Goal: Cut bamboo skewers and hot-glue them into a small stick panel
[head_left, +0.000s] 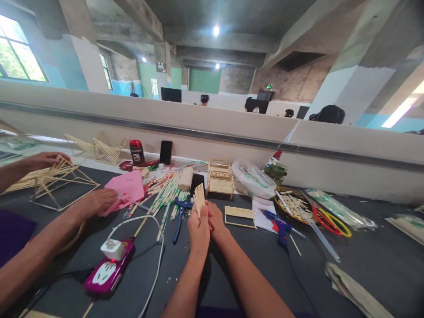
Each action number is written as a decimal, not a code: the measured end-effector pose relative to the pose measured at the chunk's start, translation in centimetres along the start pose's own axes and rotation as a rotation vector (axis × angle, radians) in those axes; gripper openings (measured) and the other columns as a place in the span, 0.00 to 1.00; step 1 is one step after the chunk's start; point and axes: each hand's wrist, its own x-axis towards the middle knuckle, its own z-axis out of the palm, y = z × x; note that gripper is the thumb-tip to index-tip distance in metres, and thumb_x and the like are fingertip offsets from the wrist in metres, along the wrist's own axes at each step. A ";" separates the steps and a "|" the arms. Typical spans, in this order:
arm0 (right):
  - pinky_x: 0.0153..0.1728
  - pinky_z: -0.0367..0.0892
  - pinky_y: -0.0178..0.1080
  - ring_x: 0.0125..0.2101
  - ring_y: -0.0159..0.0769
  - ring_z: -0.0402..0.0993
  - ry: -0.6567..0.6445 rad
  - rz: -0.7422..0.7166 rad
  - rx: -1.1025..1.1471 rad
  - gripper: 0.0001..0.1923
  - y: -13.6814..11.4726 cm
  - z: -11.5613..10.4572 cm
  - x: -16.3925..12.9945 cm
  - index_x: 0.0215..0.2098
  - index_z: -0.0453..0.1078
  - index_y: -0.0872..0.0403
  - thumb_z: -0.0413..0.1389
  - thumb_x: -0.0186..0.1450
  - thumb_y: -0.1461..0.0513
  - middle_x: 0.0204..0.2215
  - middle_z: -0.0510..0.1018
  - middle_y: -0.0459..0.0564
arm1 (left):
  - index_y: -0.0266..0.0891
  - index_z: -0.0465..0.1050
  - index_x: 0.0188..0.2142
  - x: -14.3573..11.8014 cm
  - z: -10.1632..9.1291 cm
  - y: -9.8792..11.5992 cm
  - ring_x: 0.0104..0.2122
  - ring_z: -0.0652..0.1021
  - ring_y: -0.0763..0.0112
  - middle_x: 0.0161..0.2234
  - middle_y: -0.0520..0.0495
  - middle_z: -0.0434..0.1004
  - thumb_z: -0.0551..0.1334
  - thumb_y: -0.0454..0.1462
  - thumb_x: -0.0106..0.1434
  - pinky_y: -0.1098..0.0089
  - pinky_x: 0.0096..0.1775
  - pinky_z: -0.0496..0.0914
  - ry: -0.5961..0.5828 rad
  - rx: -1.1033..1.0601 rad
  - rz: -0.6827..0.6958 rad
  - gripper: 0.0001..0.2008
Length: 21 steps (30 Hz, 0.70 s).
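A fanned bundle of thin wooden sticks (199,201) points upward from my left hand (199,225), which is closed around its lower part. Pressed against the side of that hand is my right hand (217,221), its fingers curled and partly hidden behind it. I cannot make out what those fingers hold. Just left of my hands lies a blue-handled cutter (180,216). To their right, a small rectangular stick frame (240,216) rests flat on the dark table (225,274). Behind it stands a miniature bench-like stick model (221,181).
A co-worker's hands touch a stick frame (62,181) and a pink sheet (127,187) at left. A purple power strip (109,269) with a white cable lies near me. At right are a blue glue gun (281,229), a basket of sticks (293,205) and a cloth (354,287).
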 end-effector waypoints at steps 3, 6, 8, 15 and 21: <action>0.39 0.59 0.38 0.37 0.40 0.68 -0.028 0.004 -0.046 0.14 1.7 -0.3 -0.8 0.31 0.72 0.53 0.46 0.67 0.66 0.33 0.75 0.53 | 0.37 0.69 0.43 -0.2 0.2 0.0 0.14 0.67 0.79 0.21 0.53 0.70 0.58 0.52 0.60 0.78 0.17 0.62 -0.032 0.020 0.001 0.21; 0.38 0.58 0.36 0.36 0.38 0.67 0.019 0.000 0.019 0.15 2.1 -0.1 -1.9 0.31 0.71 0.52 0.44 0.67 0.66 0.33 0.74 0.51 | 0.37 0.71 0.41 -0.5 0.6 -0.1 0.14 0.67 0.78 0.20 0.54 0.69 0.59 0.52 0.59 0.78 0.18 0.61 -0.075 0.035 -0.019 0.21; 0.35 0.58 0.34 0.34 0.36 0.67 0.052 0.017 0.086 0.16 1.9 -0.1 -2.4 0.31 0.71 0.52 0.42 0.68 0.66 0.32 0.74 0.50 | 0.38 0.71 0.41 -0.6 0.8 -0.2 0.15 0.67 0.78 0.21 0.54 0.70 0.59 0.52 0.59 0.77 0.18 0.62 -0.095 0.041 -0.023 0.20; 0.31 0.56 0.34 0.30 0.34 0.65 0.114 0.079 0.176 0.21 1.6 -0.1 -2.9 0.25 0.68 0.53 0.39 0.70 0.64 0.27 0.71 0.48 | 0.38 0.71 0.42 -1.0 1.1 -0.2 0.17 0.67 0.78 0.21 0.54 0.70 0.57 0.50 0.61 0.77 0.22 0.64 -0.082 0.102 0.053 0.19; 0.30 0.57 0.33 0.30 0.33 0.66 0.136 0.102 0.241 0.17 1.1 -0.5 -3.1 0.28 0.70 0.52 0.44 0.69 0.61 0.28 0.70 0.47 | 0.38 0.71 0.44 -1.0 0.9 0.2 0.18 0.67 0.75 0.19 0.55 0.68 0.58 0.48 0.62 0.76 0.24 0.64 0.017 0.106 0.045 0.18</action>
